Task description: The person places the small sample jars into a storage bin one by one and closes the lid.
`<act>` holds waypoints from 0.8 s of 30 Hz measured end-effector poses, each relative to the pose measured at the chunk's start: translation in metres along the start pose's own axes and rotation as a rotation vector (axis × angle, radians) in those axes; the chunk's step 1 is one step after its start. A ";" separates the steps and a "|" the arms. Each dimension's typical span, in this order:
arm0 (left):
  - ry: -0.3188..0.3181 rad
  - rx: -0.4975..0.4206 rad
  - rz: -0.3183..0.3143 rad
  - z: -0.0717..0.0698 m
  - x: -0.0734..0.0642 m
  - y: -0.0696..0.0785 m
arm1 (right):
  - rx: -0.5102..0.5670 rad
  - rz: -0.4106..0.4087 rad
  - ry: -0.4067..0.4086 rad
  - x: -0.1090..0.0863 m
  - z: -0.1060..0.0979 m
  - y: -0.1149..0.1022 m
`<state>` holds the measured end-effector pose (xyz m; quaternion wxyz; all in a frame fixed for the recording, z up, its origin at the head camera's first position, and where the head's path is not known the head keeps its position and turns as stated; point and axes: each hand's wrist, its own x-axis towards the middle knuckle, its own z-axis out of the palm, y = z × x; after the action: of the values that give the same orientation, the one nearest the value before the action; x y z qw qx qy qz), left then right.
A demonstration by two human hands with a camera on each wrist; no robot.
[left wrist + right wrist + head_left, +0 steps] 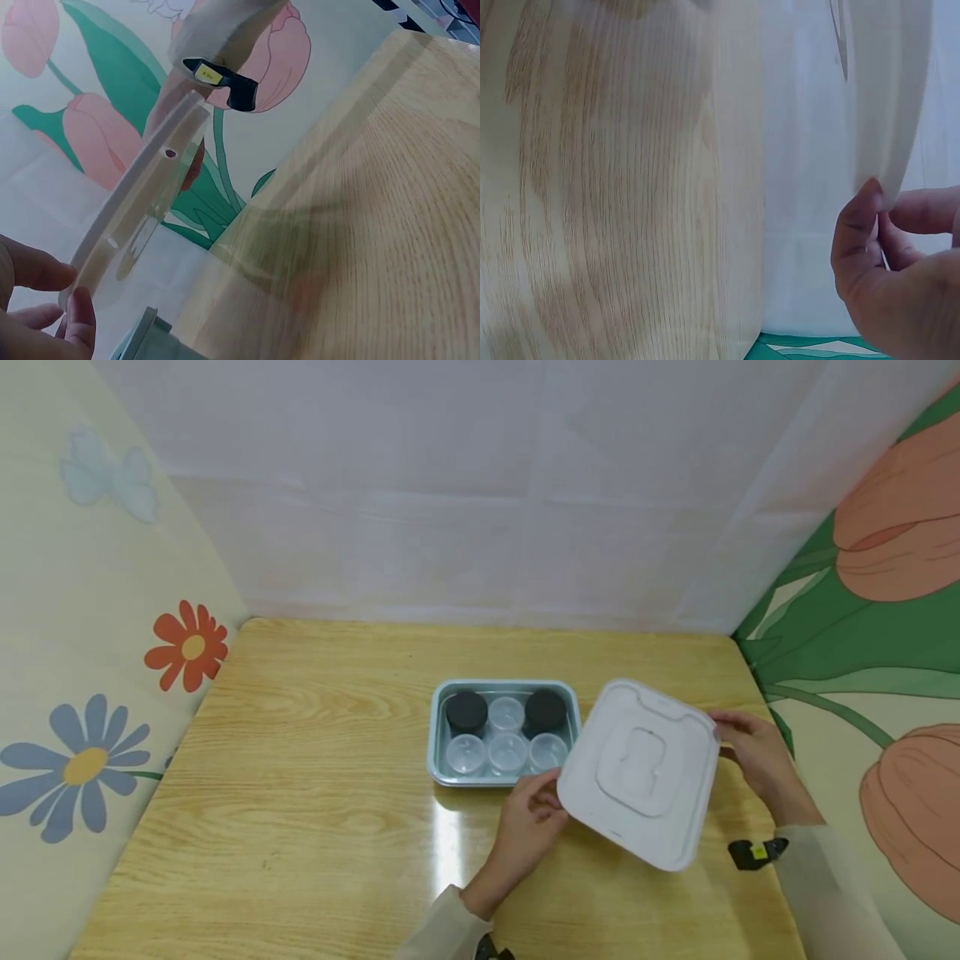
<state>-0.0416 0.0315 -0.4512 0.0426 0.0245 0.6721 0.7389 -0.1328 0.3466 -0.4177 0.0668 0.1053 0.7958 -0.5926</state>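
Both hands hold a white rectangular lid (652, 777) tilted above the table, right of a pale blue tub (432, 735). My left hand (527, 818) pinches the lid's near left corner between thumb and fingers, as the left wrist view also shows. At the far right corner, my right hand (753, 756) pinches the lid's edge; the right wrist view shows thumb and fingers (859, 217) on the rim. Inside the tub stand two black round-topped containers (467, 712) in the back corners and several clear round cups (507, 752). The lid sits close to the tub's right side.
The wood-grain table (300, 793) extends left of the tub and in front of it. A white sheet (450, 527) hangs behind its far edge. Flower-printed panels (862, 652) stand along the left and right sides, the right one close to my right arm.
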 end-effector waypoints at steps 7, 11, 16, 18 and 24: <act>-0.038 -0.067 0.040 -0.013 0.002 -0.002 | 0.113 0.006 -0.067 0.000 0.004 -0.003; -0.042 -0.077 0.076 -0.020 0.004 -0.005 | 0.179 -0.016 -0.090 -0.001 0.007 -0.004; -0.013 -0.024 0.139 -0.026 0.005 -0.008 | 0.203 -0.035 -0.112 -0.003 0.011 -0.006; 0.001 -0.008 0.159 -0.028 0.005 -0.009 | 0.209 -0.036 -0.121 -0.004 0.012 -0.008; 0.042 0.044 0.215 -0.037 0.007 -0.010 | 0.238 -0.058 -0.163 -0.005 0.015 -0.012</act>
<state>-0.0519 -0.0035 -0.4650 -0.0515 0.0818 0.6822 0.7248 -0.1311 0.3280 -0.4097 0.1011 0.0406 0.7145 -0.6911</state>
